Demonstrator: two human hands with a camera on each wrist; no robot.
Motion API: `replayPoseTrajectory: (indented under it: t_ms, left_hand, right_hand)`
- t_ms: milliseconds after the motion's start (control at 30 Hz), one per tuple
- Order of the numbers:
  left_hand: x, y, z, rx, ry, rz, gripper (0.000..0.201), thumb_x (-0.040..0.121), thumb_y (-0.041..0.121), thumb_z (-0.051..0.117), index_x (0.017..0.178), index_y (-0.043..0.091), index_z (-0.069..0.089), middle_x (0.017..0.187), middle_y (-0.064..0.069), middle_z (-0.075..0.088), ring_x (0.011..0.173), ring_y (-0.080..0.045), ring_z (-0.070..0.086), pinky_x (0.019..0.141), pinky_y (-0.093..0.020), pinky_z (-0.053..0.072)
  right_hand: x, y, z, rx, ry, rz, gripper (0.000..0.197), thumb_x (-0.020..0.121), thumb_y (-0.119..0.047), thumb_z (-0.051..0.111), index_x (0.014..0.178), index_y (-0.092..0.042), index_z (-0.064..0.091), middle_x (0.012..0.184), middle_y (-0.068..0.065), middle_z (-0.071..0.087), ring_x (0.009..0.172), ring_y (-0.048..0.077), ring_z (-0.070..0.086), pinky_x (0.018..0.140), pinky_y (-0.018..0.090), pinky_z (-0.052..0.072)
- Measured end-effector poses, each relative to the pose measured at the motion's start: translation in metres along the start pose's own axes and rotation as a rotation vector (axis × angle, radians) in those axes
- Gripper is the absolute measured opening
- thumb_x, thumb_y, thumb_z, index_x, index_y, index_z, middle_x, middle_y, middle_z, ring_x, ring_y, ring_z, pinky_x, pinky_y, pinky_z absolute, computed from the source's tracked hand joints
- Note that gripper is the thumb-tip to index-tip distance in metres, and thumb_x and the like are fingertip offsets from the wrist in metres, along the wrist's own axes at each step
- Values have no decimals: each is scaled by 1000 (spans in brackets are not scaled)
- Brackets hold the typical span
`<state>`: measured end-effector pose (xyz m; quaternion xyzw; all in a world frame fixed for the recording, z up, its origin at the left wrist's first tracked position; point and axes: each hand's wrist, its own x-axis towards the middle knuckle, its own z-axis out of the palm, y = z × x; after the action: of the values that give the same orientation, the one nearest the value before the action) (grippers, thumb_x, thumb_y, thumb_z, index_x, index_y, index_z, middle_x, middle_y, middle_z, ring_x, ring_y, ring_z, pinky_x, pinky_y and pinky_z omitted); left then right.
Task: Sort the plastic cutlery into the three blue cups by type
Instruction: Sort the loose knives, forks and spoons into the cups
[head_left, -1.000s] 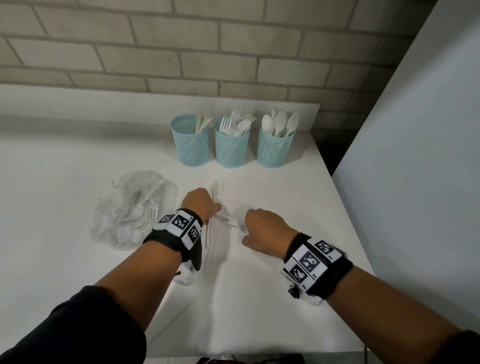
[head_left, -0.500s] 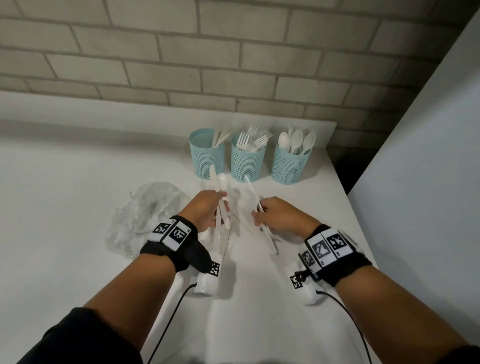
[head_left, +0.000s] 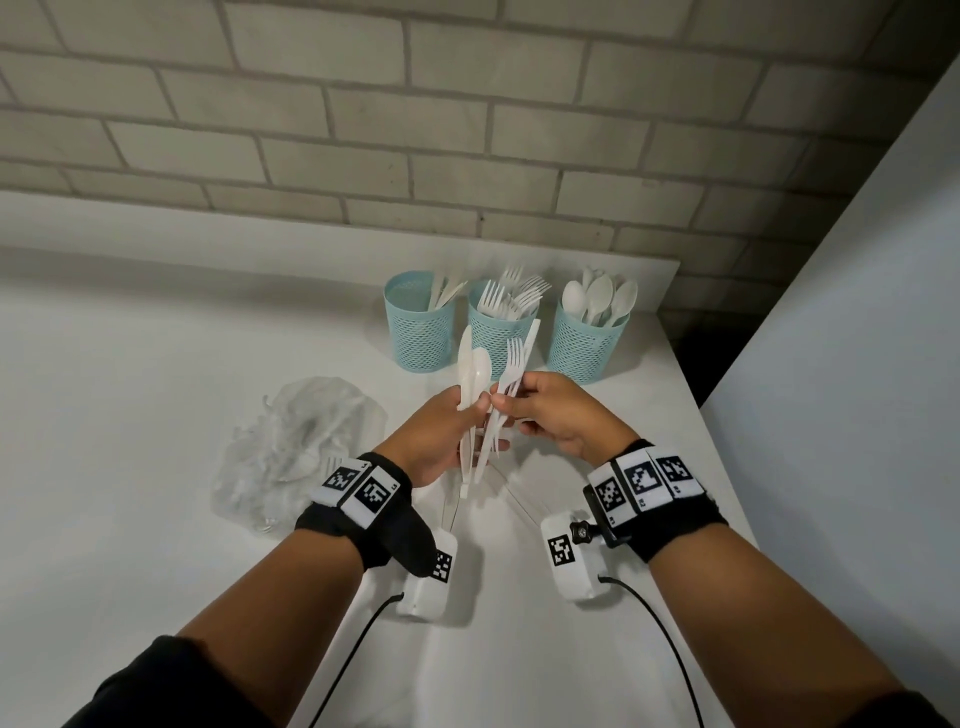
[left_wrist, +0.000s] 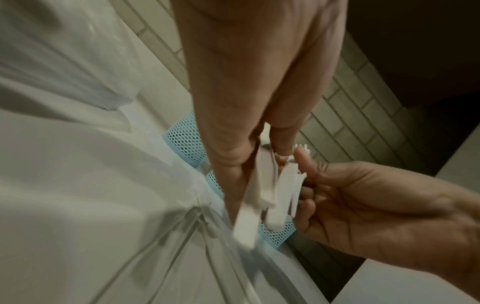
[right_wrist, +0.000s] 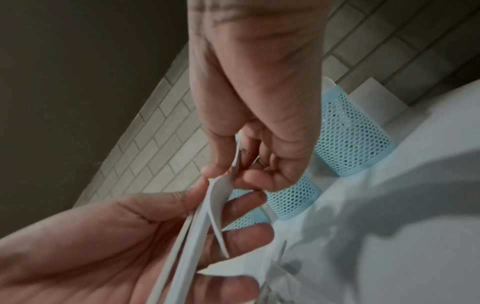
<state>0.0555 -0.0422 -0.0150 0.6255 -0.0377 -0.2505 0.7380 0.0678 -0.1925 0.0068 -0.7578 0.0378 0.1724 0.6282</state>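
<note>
- Fingers of the left hand (head_left: 439, 434) curl around the handles of a white plastic knife (head_left: 464, 364) and a white plastic spoon (head_left: 479, 370), thumb pressed across them.
- Both pieces stand nearly upright in that grip, long axes running away from the person, blade tip and spoon bowl pointing up toward the cups, handle ends hanging below the palm.
- Fingertips of the right hand (head_left: 558, 415) pinch a white plastic fork (head_left: 513, 364) and a second flat handle beside it, at mid-length, just right of the left thumb.
- Fork tines point up and away, tilted slightly right; its handle slants down-left and crosses the left hand's handles, so the two bundles touch.
- In the left wrist view the handles (left_wrist: 262, 195) fan out between the two hands; the picture is blurred there.
- Beyond the hands, three blue mesh cups stand in a row by the brick wall (head_left: 467, 130): the left cup (head_left: 420, 332) holds knives, the middle cup (head_left: 496, 338) forks, the right cup (head_left: 587, 343) spoons, all heads upward.
- A crumpled clear plastic bag (head_left: 296, 452) lies on the white table (head_left: 130, 415) to the left of the left wrist, with more white cutlery dimly visible inside.
</note>
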Motion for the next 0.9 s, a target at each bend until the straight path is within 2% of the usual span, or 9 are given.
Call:
replayPoseTrajectory:
  t_ms: [133,200,267,333,400,467,567,667,900]
  left_hand:
    - [1,-4,1,-50,6,6,29,95,15,50,124,11,48,115,-17,63,95,-32,66,74,-36,58]
    - [1,-5,1,-63,15,28,20,94,9,52,114,12,53,104,-12,68,89,-27,68,77,-38,57]
    - [1,-6,0,-81,28,40,19,93,5,53,110,11,55,96,-10,69,82,-23,70,79,-39,56]
    - [1,-7,-1,-97,53,32,23,92,4,53,115,7,53,98,-12,67,79,-21,70,76,-38,58]
    - [1,-9,-3,-101,78,14,21,93,4,52,114,5,55,97,-13,67,78,-20,70,70,-33,59]
    - [0,-8,-6,-133,99,-4,20,94,5,51,113,2,56,94,-13,66,80,-21,68,68,-31,59]
    - [-1,-7,-12,-167,111,-10,15,94,8,51,105,3,59,89,-11,68,77,-19,68,68,-29,59]
    - [-2,-6,-14,-195,99,-22,15,94,10,51,103,5,62,85,-7,70,74,-15,68,67,-29,58]
    - [-5,3,-9,-234,28,-20,18,96,12,47,107,6,61,94,-11,68,74,-15,69,65,-27,57]
  right_hand:
    - [3,3,0,83,36,-22,12,85,-5,64,92,-15,65,65,-11,70,51,2,53,51,13,43]
    - [4,4,0,113,39,-30,14,84,-3,65,88,-16,65,72,-6,70,55,7,49,51,14,45]
    - [3,4,2,110,56,-54,19,83,-2,66,100,-11,64,79,-1,68,62,10,54,54,15,49]
    - [3,4,4,52,132,-108,46,81,-2,69,123,-8,51,83,3,65,69,12,61,56,17,51]
    - [3,6,5,-58,231,-197,67,81,-4,69,137,-17,33,85,7,62,70,14,63,58,19,52]
    - [4,10,4,-155,279,-288,62,88,-6,61,139,-23,30,89,9,62,72,15,62,63,23,51]
    - [5,21,-1,-419,272,-446,42,90,3,50,126,-19,52,107,7,57,89,14,57,76,19,44]
    - [6,26,-2,-610,294,-541,33,84,-1,62,114,-17,62,117,3,45,96,12,51,83,13,40]
    - [8,23,-2,-874,384,-829,13,75,-5,68,87,-9,71,99,11,57,94,21,53,77,28,47]
